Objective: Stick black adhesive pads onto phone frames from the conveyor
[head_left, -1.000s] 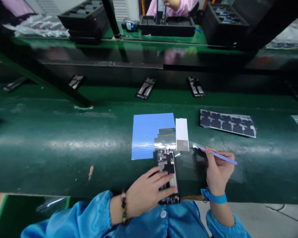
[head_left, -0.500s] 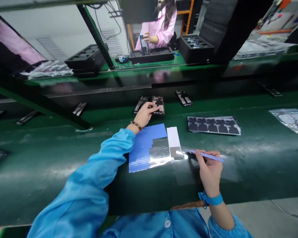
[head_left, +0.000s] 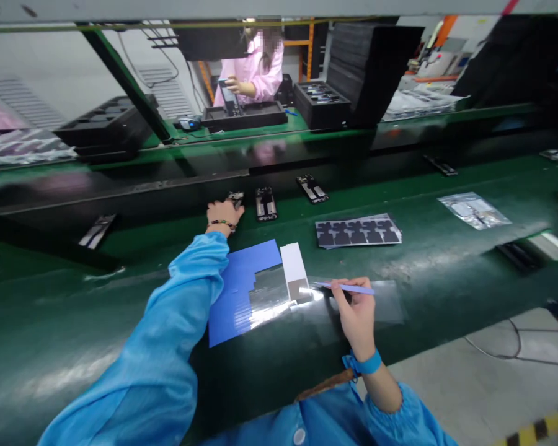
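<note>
My left hand (head_left: 224, 215) reaches to the far side of the bench and closes round an opened phone body (head_left: 235, 197); much of that phone is hidden by the fingers. Just right of it, a second opened phone body (head_left: 266, 204) lies untouched. My right hand (head_left: 357, 313) grips purple tweezers (head_left: 353, 288), tips pointing left near a clear film. Left of the tips lies a white strip with a grey end (head_left: 294, 263). A blue sheet with clear film (head_left: 232, 291) lies between my arms.
Beyond the right hand is a stack of sheets with black die-cut pieces (head_left: 359, 231). Another phone body (head_left: 312, 188) and a clear bag (head_left: 474, 210) lie farther right. A green post (head_left: 125, 87) rises at left. Across the bench, a person in pink handles a phone over a black tray (head_left: 246, 116).
My left hand has let go of one phone body and moved left onto the neighbouring one. My right hand keeps the tweezers in place. The view has turned right.
</note>
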Demonstrator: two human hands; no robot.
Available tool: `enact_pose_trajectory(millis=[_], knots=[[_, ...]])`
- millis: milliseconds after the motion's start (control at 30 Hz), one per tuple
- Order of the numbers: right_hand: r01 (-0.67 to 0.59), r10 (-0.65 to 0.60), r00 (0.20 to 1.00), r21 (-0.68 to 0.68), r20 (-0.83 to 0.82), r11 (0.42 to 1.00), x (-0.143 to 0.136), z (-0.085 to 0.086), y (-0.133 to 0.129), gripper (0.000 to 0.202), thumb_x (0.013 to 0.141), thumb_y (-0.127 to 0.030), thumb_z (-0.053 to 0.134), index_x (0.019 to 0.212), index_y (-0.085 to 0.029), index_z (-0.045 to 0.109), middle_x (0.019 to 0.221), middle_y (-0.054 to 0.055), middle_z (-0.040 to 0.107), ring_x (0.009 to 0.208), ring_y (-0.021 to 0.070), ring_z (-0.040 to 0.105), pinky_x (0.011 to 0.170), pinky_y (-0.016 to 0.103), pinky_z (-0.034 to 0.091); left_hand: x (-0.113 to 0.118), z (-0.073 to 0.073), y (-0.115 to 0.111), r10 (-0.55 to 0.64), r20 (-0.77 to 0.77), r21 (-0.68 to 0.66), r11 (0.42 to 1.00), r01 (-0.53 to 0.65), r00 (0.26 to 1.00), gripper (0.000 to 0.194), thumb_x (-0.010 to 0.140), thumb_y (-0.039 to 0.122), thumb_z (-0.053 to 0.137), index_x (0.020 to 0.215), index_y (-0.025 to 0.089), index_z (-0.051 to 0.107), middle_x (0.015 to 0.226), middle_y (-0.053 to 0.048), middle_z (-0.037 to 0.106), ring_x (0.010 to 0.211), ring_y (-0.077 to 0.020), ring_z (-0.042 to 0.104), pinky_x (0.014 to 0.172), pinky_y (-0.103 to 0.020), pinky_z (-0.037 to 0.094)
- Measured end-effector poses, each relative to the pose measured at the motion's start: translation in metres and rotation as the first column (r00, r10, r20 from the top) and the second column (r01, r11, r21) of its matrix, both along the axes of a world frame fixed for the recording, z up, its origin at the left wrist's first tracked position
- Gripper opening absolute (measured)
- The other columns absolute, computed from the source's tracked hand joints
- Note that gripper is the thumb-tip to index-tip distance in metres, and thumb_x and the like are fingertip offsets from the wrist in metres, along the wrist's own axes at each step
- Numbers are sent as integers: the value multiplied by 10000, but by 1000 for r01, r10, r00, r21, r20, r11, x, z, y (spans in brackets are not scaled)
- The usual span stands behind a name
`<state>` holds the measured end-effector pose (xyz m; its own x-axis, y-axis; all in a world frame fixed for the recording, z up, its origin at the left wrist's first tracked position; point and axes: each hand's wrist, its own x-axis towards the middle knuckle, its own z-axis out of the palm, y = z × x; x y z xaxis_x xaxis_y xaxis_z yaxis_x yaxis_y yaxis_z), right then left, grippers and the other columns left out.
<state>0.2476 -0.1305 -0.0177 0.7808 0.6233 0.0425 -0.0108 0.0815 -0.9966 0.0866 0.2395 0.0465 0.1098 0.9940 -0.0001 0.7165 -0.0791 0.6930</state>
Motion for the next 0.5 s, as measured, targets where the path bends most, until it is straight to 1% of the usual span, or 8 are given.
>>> enact_pose_trajectory(millis=[33,100,167,233,300,367,433,500], knots=[[-5,5,1000,0,3,1000,0,1,0,363,862,-456,823,945,-257,531,935,22,743,957,229,767,980,457,579,-1,7,-1,8,60,-20,1000,-7,998,539,814,384,791,1233,81,639,1286,-264,651,1260,-405,538,946,-459,511],[-20,20,1000,-4,11,1000,-1,2,0,340,881,-458,804,949,-254,540,947,21,734,972,225,762,975,448,581,-8,20,-6,19,196,-54,998,-9,980,518,839,416,777,1218,97,629,1076,-174,701,1067,-317,636,841,-389,547],[-37,37,999,-15,11,999,-2,3,-1,330,896,-458,792,961,-253,542,959,21,731,988,224,763,986,449,574,-21,27,-17,25,331,-95,995,7,943,461,861,471,762,1153,137,641,890,-79,682,855,-232,660,746,-340,563],[-43,43,999,-27,7,999,-3,2,-2,347,888,-464,802,972,-253,540,967,22,735,1005,231,766,1004,461,564,-38,28,-36,34,442,-138,990,30,897,440,856,526,769,1087,171,650,830,-34,667,733,-177,649,689,-308,573],[-28,28,1000,-31,11,999,-4,2,-3,375,869,-468,824,976,-253,536,974,26,743,1019,238,766,1027,478,554,-56,24,-64,50,516,-173,984,47,855,476,829,579,792,1059,183,662,860,-29,694,703,-154,659,662,-283,579],[-16,17,1000,-29,19,999,-3,6,-3,395,851,-466,844,977,-254,535,973,27,749,1019,241,769,1035,487,553,-70,16,-97,34,582,-193,976,97,813,526,791,615,829,1044,181,674,903,-40,728,717,-152,683,652,-263,580],[-44,44,999,-10,21,999,0,15,3,408,841,-467,857,984,-257,537,968,25,755,1009,245,779,1028,491,563,-79,6,-130,-49,645,-188,957,220,762,547,762,592,874,1051,179,662,938,-50,754,755,-167,715,674,-262,594],[-114,113,993,14,38,993,4,28,17,407,839,-472,861,996,-258,553,981,32,765,1010,252,789,1024,496,571,-82,-4,-159,-160,666,-177,915,362,729,597,775,517,891,1200,194,621,1011,-63,774,828,-193,751,732,-289,620]])
